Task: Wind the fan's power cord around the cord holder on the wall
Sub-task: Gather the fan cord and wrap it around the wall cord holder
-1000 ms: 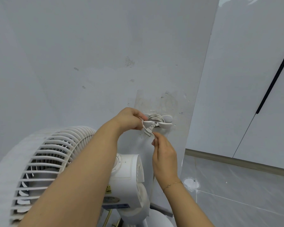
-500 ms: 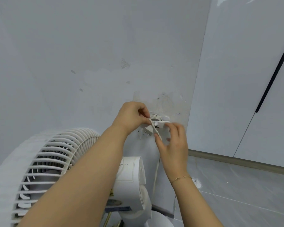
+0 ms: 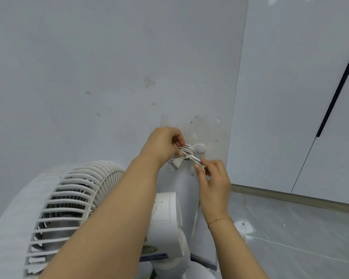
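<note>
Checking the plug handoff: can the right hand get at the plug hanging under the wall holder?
Probably yes. The plug hangs in the open just left of the right hand, below the cord holder. But that hand already pinches the cord, and the left hand crowds from above.

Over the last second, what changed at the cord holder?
The right hand came up from below the holder, swung across its front, and now pinches the power cord just lower right of it, drawing another turn. The plug now hangs free at lower left. The left hand stays gripping the wound coils on the cord holder; the fan has not moved.
</note>
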Demonstrator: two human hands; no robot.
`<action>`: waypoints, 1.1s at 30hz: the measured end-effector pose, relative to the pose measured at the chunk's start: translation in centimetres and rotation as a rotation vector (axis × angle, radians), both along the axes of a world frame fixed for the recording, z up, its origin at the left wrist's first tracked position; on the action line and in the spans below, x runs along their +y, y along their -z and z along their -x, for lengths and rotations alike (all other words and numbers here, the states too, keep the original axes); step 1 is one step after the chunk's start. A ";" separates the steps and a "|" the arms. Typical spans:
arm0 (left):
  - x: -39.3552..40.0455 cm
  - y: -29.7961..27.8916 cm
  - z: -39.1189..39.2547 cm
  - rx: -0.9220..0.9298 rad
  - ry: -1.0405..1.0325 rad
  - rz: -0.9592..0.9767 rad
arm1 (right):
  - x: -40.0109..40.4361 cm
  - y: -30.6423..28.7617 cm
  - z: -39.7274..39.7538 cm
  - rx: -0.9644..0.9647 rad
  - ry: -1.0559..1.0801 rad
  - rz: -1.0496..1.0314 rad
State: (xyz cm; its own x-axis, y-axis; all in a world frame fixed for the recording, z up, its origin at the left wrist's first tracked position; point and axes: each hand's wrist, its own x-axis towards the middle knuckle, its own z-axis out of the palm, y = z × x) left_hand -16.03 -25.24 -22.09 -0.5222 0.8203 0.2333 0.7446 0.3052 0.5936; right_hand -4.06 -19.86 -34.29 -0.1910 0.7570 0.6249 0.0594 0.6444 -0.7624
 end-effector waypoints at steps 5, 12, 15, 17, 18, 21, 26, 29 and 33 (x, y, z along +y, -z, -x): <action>0.2 0.1 0.2 0.038 0.000 -0.017 | -0.2 -0.4 0.4 0.162 -0.175 0.261; 0.6 0.0 0.4 0.027 0.001 -0.036 | 1.6 -1.4 0.5 0.536 -0.613 0.981; 0.4 0.0 0.7 -0.015 0.000 -0.057 | 2.2 -1.8 0.5 0.542 -0.728 1.078; 0.4 0.0 1.0 -0.034 0.010 -0.062 | 2.1 -1.9 0.6 0.472 -0.724 1.040; 0.4 -0.1 1.1 -0.039 0.016 -0.062 | 2.0 -1.9 0.6 0.456 -0.691 1.006; 0.5 -0.2 1.2 -0.044 0.026 -0.064 | 1.1 -1.9 -0.1 0.482 -0.524 0.907; 0.7 -0.1 1.4 -0.052 0.020 -0.077 | -0.1 -1.6 -1.3 0.183 -0.428 0.612; 0.7 -0.1 1.3 -0.046 0.013 -0.072 | 0.2 -1.7 -1.3 0.166 -0.434 0.611; 0.8 -0.3 1.1 -0.037 0.003 -0.063 | 0.0 -1.2 0.2 0.159 -0.293 0.593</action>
State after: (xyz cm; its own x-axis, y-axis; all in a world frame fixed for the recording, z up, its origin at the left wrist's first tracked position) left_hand -17.15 -24.45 -21.84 -0.5293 0.8058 0.2656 0.7227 0.2643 0.6386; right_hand -4.29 -19.82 -33.13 -0.3807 0.9112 0.1577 -0.1959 0.0872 -0.9767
